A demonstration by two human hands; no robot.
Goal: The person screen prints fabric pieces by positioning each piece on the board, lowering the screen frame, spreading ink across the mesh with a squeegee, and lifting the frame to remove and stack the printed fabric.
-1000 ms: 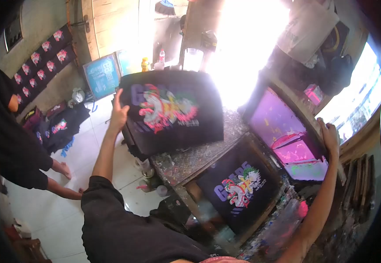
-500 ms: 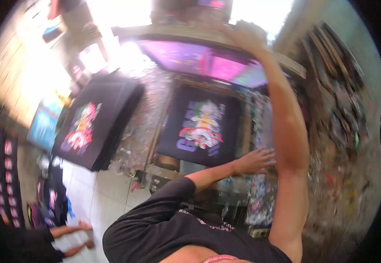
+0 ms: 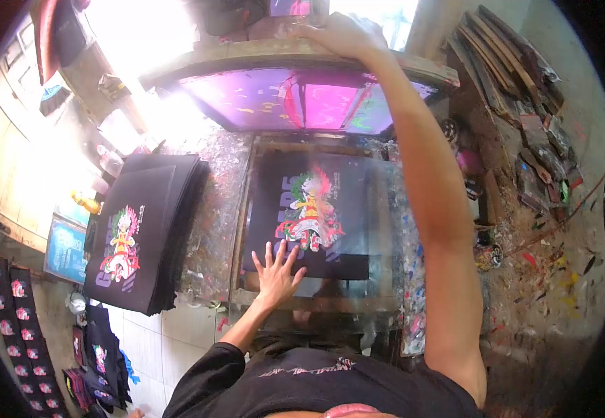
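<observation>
A dark printed panel (image 3: 260, 202) with a colourful cartoon figure and purple letters lies on the work board in front of me. My left hand (image 3: 276, 273) rests with spread fingers at its lower left edge, over the print's lower part. My right hand (image 3: 347, 35) is at the top, on the wooden edge of a raised screen frame (image 3: 246, 51), with its fingers over the rim. The frame's underside shows purple, pink and green areas. To the left sits a thick stack of similar dark printed panels (image 3: 156, 202).
Squeegee-like wooden pieces (image 3: 501, 70) lean at the upper right, beside a paint-spattered surface (image 3: 546, 299). A yellow bottle (image 3: 86, 202) and a blue screen (image 3: 65, 249) stand at the left. Printed dark pieces (image 3: 20, 313) hang at the lower left.
The view has turned towards the work board. My left hand has moved from the stack, past the board's lower right, onto the panel's lower left. My right hand stays on the raised frame.
</observation>
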